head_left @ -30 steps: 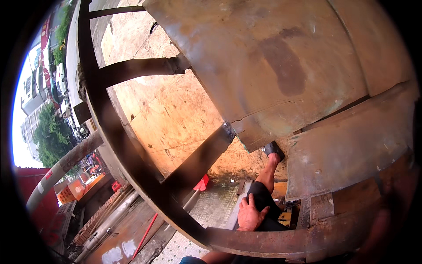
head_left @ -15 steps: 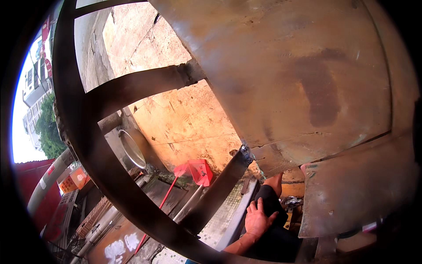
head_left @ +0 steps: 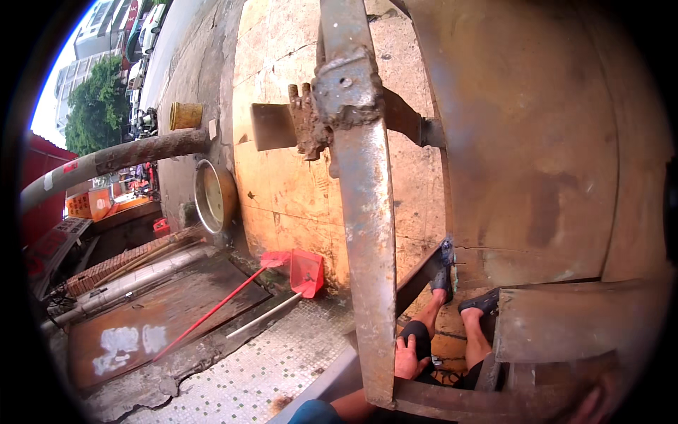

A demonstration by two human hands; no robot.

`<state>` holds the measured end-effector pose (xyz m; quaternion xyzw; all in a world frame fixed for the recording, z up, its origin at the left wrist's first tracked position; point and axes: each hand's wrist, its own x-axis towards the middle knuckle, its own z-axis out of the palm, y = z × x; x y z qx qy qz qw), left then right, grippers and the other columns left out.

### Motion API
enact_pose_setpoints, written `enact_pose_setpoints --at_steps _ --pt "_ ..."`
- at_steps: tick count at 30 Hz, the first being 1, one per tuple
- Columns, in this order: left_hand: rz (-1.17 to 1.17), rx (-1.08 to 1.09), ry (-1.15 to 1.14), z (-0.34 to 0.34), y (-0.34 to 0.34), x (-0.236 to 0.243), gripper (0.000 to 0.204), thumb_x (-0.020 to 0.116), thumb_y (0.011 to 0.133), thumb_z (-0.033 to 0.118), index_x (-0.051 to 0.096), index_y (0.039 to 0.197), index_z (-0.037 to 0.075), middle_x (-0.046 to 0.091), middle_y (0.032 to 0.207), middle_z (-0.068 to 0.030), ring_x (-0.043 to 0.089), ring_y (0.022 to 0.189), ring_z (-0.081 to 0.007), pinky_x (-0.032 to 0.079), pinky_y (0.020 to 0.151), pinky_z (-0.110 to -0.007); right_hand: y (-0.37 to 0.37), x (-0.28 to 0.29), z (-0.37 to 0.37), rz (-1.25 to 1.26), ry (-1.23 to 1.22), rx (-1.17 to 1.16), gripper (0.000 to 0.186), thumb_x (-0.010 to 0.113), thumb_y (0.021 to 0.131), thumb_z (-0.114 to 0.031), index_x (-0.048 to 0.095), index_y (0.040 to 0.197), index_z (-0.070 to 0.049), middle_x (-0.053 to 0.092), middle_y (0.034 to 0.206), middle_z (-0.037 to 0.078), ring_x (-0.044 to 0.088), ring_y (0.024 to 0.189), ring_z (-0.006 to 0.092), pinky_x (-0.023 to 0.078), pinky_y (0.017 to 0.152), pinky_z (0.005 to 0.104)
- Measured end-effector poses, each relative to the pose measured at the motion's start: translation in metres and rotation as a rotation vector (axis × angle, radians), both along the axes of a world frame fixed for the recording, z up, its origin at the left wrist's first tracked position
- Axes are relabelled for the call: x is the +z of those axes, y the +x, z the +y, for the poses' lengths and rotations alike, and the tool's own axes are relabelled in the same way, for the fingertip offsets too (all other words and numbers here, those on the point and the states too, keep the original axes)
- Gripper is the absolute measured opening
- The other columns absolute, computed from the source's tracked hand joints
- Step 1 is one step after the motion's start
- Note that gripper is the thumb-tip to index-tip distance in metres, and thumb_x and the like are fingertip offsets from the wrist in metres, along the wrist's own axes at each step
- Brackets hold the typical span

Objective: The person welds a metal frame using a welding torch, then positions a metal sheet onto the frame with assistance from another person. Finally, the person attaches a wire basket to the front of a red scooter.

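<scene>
My left hand lies on the knee of my dark shorts, fingers stretched out, holding nothing. Past it stands a rusty metal frame, its flat bar running down the middle, seen nearly edge-on. Lumpy weld or corrosion covers a joint near the bar's top. Brown metal sheets, one large and one smaller, fill the right side. A dim reddish shape at the lower right, behind the frame's lower bar, may be my right hand; its fingers are too dark and blurred to make out.
My feet in dark shoes are beneath the sheets. To the left lie a red dustpan, a red-handled broom and a pale basin. A yellow bucket and a thick pipe are farther off.
The frame has turned: its broad curved bar was at the left, and now a narrow bar crosses the middle. Both my feet now show. My left hand stays on the knee.
</scene>
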<state>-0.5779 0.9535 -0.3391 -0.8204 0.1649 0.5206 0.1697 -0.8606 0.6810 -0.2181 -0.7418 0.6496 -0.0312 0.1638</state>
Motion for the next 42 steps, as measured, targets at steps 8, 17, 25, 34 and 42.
enact_pose_setpoints --at_steps 8,17,25,34,42 --pt "0.29 -0.015 0.075 0.048 -0.011 0.047 0.068 0.059 0.086 0.047 0.041 0.137 0.005 0.048 0.132 -0.0186 0.046 0.123 -0.0381 0.042 0.1 -0.046 0.127 0.008 -0.033 -0.424 -0.039 0.037 0.018 0.055 0.09 -0.011 0.061 0.097 0.004 0.061 0.093 0.016 0.057 0.085 0.0306 0.045 0.078 0.0392" --pt "-0.018 0.321 -0.167 0.07 0.032 0.164 0.067 0.06 0.083 0.049 0.047 0.133 0.007 0.049 0.13 -0.0171 0.047 0.121 -0.0345 0.041 0.1 -0.042 0.136 0.014 -0.039 -0.225 -0.079 0.097 0.018 0.059 0.086 -0.019 0.064 0.095 -0.004 0.065 0.092 0.015 0.059 0.087 0.0351 0.045 0.078 0.0429" --pt "0.024 0.298 -0.176 0.113 0.096 0.166 0.068 0.062 0.082 0.048 0.045 0.136 0.009 0.043 0.137 -0.018 0.041 0.128 -0.0352 0.037 0.105 -0.043 0.145 0.017 -0.041 -0.1 -0.076 0.041 0.02 0.06 0.085 -0.026 0.064 0.09 -0.007 0.064 0.096 0.014 0.056 0.092 0.0367 0.043 0.082 0.0459" --pt "0.046 0.314 -0.291 0.132 0.234 0.185 0.063 0.065 0.081 0.041 0.052 0.13 0.004 0.057 0.125 -0.0208 0.054 0.117 -0.0339 0.042 0.099 -0.04 0.182 0.013 -0.008 0.183 -0.224 -0.219 0.029 0.065 0.08 -0.037 0.068 0.093 -0.011 0.065 0.099 0.008 0.054 0.103 0.0297 0.035 0.097 0.0439" --pt "-0.018 0.429 -0.436 0.116 0.263 0.177 0.053 0.065 0.082 0.031 0.057 0.122 -0.002 0.063 0.116 -0.0229 0.06 0.111 -0.0339 0.046 0.095 -0.039 0.199 0.012 -0.009 0.3 -0.232 -0.331 0.031 0.062 0.081 -0.04 0.069 0.091 -0.011 0.065 0.099 0.007 0.054 0.105 0.0271 0.031 0.104 0.0437"
